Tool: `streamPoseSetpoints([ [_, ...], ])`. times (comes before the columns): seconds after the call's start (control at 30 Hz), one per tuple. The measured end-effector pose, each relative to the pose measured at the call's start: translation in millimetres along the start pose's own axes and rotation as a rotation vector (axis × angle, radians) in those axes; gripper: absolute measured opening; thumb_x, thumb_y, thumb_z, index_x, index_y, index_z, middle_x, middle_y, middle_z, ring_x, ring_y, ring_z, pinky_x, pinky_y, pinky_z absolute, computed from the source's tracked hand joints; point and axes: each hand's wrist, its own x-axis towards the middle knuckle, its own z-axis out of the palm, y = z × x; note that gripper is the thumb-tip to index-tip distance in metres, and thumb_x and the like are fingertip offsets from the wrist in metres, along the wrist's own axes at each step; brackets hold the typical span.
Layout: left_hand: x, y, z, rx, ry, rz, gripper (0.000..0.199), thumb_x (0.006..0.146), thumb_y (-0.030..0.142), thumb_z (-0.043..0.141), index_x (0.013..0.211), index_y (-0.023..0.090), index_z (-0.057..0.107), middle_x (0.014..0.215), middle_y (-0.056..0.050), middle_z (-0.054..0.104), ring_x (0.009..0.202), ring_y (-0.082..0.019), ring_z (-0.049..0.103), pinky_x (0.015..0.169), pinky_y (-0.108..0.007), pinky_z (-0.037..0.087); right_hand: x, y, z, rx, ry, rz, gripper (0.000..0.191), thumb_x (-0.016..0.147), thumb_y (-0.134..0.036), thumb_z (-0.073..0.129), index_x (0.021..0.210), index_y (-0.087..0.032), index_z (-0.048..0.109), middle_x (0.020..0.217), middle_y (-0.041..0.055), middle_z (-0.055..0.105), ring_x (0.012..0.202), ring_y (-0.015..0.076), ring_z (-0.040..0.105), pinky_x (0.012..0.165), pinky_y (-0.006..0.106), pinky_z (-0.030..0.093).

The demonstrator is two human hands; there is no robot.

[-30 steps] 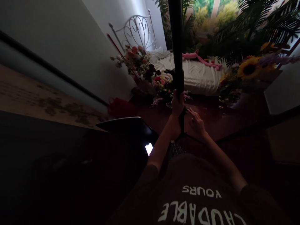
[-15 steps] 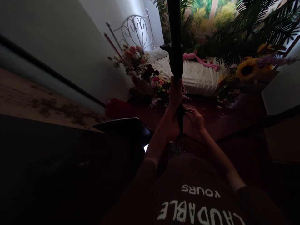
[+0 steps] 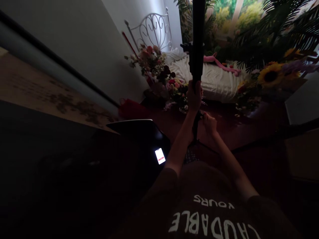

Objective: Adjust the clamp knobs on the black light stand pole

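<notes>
The left hand (image 3: 194, 98) is wrapped around the black pole (image 3: 197, 46), which stands upright in front of the body, while the right hand (image 3: 210, 124), lower down, has its fingers closed on a small knob (image 3: 200, 115) at its side (dim, but visible). Beyond are flowers (image 3: 149, 61) and a bed (image 3: 216, 84); a lit phone (image 3: 160, 156) lies beside the left forearm.

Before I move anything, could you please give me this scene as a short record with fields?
Left hand: wrapped around the pole
Right hand: at a fitting lower on the pole
Phone: screen lit, left of both arms
Bed: pale cover, pink item on top
Flowers: near the bed, sunflower on the right
Light: dim around both hands
</notes>
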Motion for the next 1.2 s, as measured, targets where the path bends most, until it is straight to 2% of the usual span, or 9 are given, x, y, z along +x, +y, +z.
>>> streamPoseSetpoints([
  [0.23,-0.2,-10.5,3.9,0.003,0.003,-0.006,0.041,0.098,0.059,0.037,0.091,0.022,0.052,0.063,0.005,0.053,0.053,-0.006,0.051,0.055,-0.022,0.041,8.5,-3.3,-10.8,0.337,-0.127,0.162,0.073,0.09,-0.076,0.035,0.044,-0.021,0.05,0.042,0.0055,0.056,0.047,0.0179,0.061,0.05,0.025,0.041],
  [0.43,-9.8,-12.9,0.7,0.076,-0.005,0.037,0.046,0.099,0.06,0.033,0.112,0.022,0.055,0.076,-0.001,0.058,0.063,-0.012,0.059,0.067,-0.028,0.051,-10.8,8.3,-9.1,0.809,-0.366,0.382,0.065,0.086,-0.078,0.043,0.067,-0.019,0.062,0.066,0.0103,0.073,0.061,0.0199,0.072,0.062,0.029,0.058],
  [0.57,-34.7,-15.9,-10.9,0.193,-0.043,0.039,0.044,0.101,0.047,0.038,0.137,0.025,0.048,0.122,-0.013,0.063,0.111,-0.022,0.064,0.101,-0.039,0.051,-57.6,49.3,-7.7,0.9,-0.389,0.5,0.051,0.079,-0.07,0.063,0.077,-0.019,0.065,0.076,0.0097,0.077,0.068,0.0212,0.075,0.065,0.031,0.061],
  [0.67,-72.8,-18.8,-22.3,0.276,-0.049,-0.018,0.048,0.1,0.043,0.04,0.145,0.025,0.042,0.148,-0.014,0.049,0.138,-0.026,0.048,0.118,-0.045,0.04,-97.4,99.9,-15.1,0.904,-0.309,0.63,0.043,0.071,-0.062,0.075,0.072,-0.02,0.066,0.072,0.0086,0.076,0.066,0.0208,0.074,0.064,0.03,0.061],
  [0.83,-164.3,-30.7,-20.7,0.449,-0.024,-0.081,0.051,0.097,0.034,0.043,0.146,0.021,0.044,0.161,-0.016,0.031,0.152,-0.03,0.027,0.125,-0.053,0.027,-154.0,181.2,-52.5,0.886,-0.027,0.805,0.034,0.064,-0.052,0.081,0.068,-0.021,0.068,0.07,0.0076,0.076,0.059,0.0195,0.073,0.054,0.028,0.059],
  [0.97,-222.9,-37.3,4.4,0.466,-0.259,-0.062,0.037,0.094,0.029,0.048,0.128,0.023,0.06,0.152,-0.015,0.044,0.147,-0.03,0.037,0.124,-0.055,0.026,-181.9,206.0,-99.3,0.878,0.337,0.859,0.026,0.067,-0.044,0.079,0.072,-0.021,0.069,0.069,0.0035,0.075,0.057,0.0147,0.07,0.052,0.022,0.056],
  [1.07,-242.9,-34.3,34.0,0.32,-0.497,-0.049,0.029,0.095,0.031,0.047,0.118,0.022,0.062,0.134,-0.014,0.06,0.133,-0.027,0.053,0.122,-0.055,0.029,-188.7,206.4,-134.9,0.925,0.594,0.908,0.025,0.077,-0.045,0.068,0.073,-0.021,0.067,0.066,0.0014,0.072,0.053,0.0118,0.066,0.048,0.02,0.053],
  [1.13,-248.5,-30.4,58.9,0.171,-0.672,-0.044,0.031,0.096,0.035,0.047,0.121,0.02,0.059,0.126,-0.014,0.064,0.124,-0.025,0.059,0.117,-0.051,0.038,-189.1,202.7,-157.1,1.054,0.616,0.919,0.027,0.085,-0.046,0.059,0.072,-0.022,0.064,0.065,0.0002,0.07,0.051,0.0112,0.063,0.045,0.019,0.05],
  [1.2,-253.0,-26.5,87.3,0.031,-0.837,-0.04,0.038,0.095,0.041,0.05,0.125,0.018,0.056,0.124,-0.015,0.064,0.12,-0.025,0.061,0.11,-0.045,0.045,-187.0,195.9,-176.8,1.234,0.516,0.848,0.026,0.089,-0.041,0.055,0.072,-0.024,0.061,0.062,-0.0018,0.067,0.049,0.0092,0.059,0.041,0.015,0.043],
])
